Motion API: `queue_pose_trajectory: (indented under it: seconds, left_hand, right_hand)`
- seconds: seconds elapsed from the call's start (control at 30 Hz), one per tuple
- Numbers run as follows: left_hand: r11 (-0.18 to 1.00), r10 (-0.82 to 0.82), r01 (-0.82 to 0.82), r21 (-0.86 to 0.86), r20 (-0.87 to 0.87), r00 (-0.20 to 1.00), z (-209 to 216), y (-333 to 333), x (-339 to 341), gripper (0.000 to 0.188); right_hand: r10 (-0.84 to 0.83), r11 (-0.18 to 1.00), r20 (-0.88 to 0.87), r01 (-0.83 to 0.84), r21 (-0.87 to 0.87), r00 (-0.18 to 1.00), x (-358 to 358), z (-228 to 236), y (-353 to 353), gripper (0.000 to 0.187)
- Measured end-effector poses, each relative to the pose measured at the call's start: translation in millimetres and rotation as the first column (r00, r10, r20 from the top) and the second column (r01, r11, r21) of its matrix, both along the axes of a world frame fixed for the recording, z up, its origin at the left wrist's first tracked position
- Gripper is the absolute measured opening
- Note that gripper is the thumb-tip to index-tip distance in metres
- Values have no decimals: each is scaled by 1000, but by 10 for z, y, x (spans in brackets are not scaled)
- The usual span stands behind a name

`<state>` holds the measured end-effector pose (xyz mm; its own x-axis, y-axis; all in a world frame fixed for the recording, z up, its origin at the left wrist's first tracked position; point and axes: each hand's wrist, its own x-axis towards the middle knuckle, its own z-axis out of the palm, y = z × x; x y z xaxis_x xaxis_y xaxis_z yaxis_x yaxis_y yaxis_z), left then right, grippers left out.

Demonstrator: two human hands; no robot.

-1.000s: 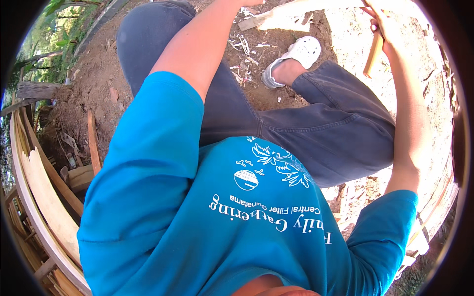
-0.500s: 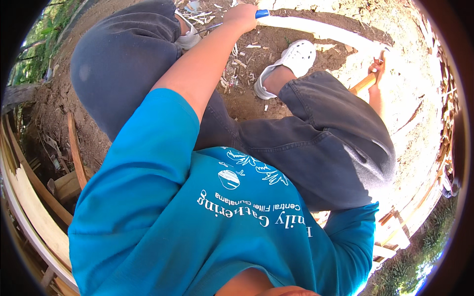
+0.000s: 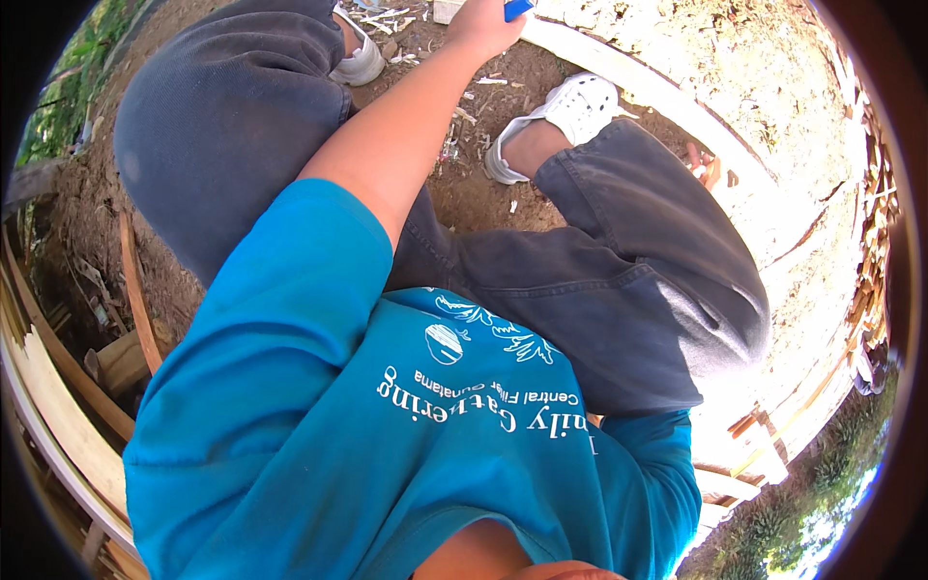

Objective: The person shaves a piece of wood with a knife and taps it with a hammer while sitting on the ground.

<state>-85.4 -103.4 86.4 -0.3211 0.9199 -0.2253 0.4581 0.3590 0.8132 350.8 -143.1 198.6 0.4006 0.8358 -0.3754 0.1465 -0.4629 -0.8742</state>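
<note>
My left hand [image 3: 480,23] reaches out at the top edge, closed around a small blue object [image 3: 517,8], and rests at the end of a long pale wooden plank [image 3: 638,82] lying on the dirt. My right hand [image 3: 693,155] is mostly hidden behind my right knee [image 3: 667,242]. Only its fingers show, wrapped on a brown wooden handle [image 3: 712,174] just beside the plank. What is at the end of the handle is hidden. I am crouched in a blue printed shirt and dark trousers, with white shoes [image 3: 580,101] on the ground.
Wood chips and shavings [image 3: 464,106] litter the brown soil between my feet. Curved wooden strips and boards [image 3: 68,387] lie at the left. More timber and sticks [image 3: 870,193] are stacked at the right, with grass beyond.
My right hand has come down from a raised position at the upper right to behind my knee, with the handle. The view has tilted, and my left hand has stayed at the plank's end.
</note>
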Motion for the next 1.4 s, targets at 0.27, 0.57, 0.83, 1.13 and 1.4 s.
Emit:
queue_pose_trajectory:
  seconds: [0.27,0.57,0.83,1.13,1.4]
  left_hand:
    - [917,-388,260,302,533,752,57,-5,832,31]
    - [810,-558,564,161,-85,826,605,199,1124,24]
    - [713,-406,352,606,-53,912,218,530,1253,20]
    - [757,-379,265,597,71,923,275,641,1203,21]
    - [772,-358,268,577,45,933,330,787,1250,21]
  right_hand:
    - [-54,998,30,54,-13,998,607,329,-206,40]
    - [-215,935,31,197,294,976,750,1702,-649,53]
    - [106,935,12,-104,340,994,-221,2155,-383,53]
    - [352,916,-300,-261,304,886,-1548,1531,73,57]
    - [352,928,-200,-314,200,914,-1741,1199,38,56]
